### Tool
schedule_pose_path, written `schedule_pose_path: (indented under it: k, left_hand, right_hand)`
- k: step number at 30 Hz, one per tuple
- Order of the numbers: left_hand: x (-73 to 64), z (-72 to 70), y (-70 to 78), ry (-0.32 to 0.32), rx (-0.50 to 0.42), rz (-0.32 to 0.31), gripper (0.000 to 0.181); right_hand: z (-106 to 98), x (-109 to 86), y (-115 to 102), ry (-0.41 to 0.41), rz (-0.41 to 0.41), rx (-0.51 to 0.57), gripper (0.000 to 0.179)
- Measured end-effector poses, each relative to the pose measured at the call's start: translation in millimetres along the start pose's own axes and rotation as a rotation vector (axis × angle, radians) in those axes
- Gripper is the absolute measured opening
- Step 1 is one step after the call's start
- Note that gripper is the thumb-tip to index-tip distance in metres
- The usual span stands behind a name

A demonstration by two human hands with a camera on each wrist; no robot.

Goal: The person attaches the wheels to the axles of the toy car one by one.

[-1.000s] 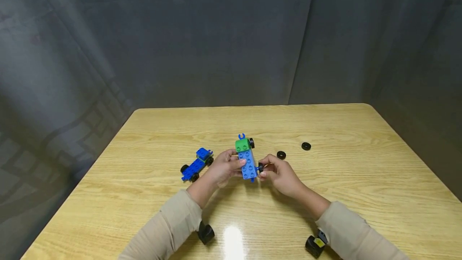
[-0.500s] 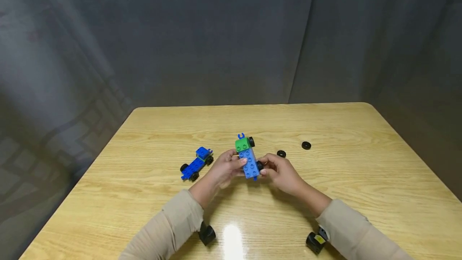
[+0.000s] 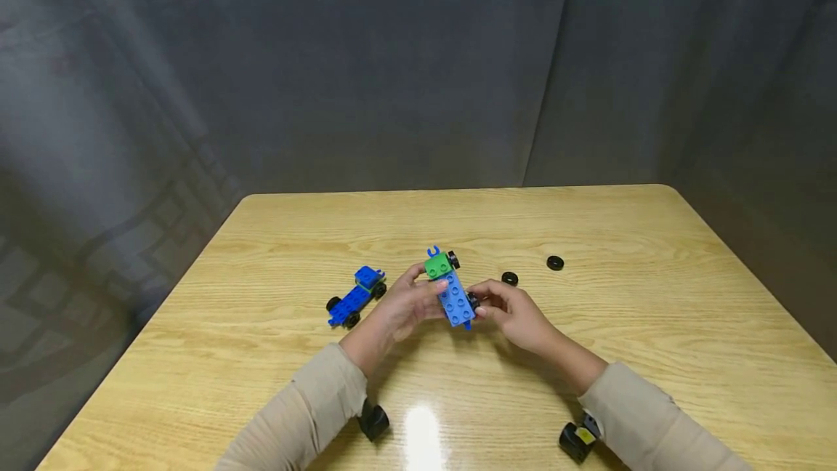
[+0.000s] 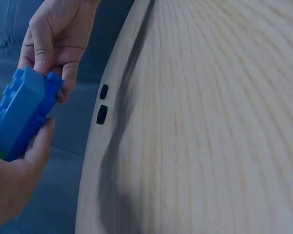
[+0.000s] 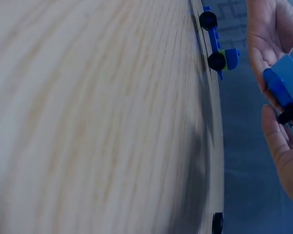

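Note:
In the head view my left hand (image 3: 404,309) grips a toy vehicle (image 3: 456,302) above the table, thumb across its light blue studded block. A green block (image 3: 437,265) sits at its far end, with a blue hook beyond and one black wheel on the right side. At the near right side my right hand (image 3: 513,315) pinches a second black wheel (image 3: 474,301), held against the vehicle. The right wrist view shows that wheel (image 5: 287,115) between finger and thumb, beside the dark blue base. Whether it is fully seated cannot be told.
Left of my hands a blue toy truck (image 3: 354,299) stands on its wheels on the wooden table (image 3: 288,238). To the right lie two loose black wheels (image 3: 509,279), the farther wheel (image 3: 555,263) nearer the back. A grey curtain (image 3: 392,78) hangs behind.
The right hand's wheel has moved in against the vehicle's side, covering the gap seen a second ago. The vehicle has tilted, its near end swinging right. The truck and loose wheels stay put.

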State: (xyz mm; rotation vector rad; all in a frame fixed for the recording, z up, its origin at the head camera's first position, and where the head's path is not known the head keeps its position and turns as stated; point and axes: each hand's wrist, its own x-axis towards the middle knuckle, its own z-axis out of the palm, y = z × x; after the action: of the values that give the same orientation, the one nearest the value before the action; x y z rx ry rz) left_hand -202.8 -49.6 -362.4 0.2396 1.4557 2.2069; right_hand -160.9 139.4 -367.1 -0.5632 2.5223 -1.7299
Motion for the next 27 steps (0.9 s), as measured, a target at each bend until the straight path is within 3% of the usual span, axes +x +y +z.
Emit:
schedule_pose_path:
  k: [8,16,27]
  left_hand:
    - [3.9,-1.5,0.1,0.040,-0.010,-0.009,0.019]
    - [3.5,-1.7,1.0,0.050,-0.038,0.016,0.008]
    - [2.8,-8.1,0.2,-0.010,0.006,0.010,0.037]
  right_hand:
    - [-3,0.5,5,-0.010,0.022,0.049,0.030]
    - [-9,1.9,7,0.017,0.105,0.106,0.032]
    - [-15,6.8,7,0.059,0.114,0.241,0.032]
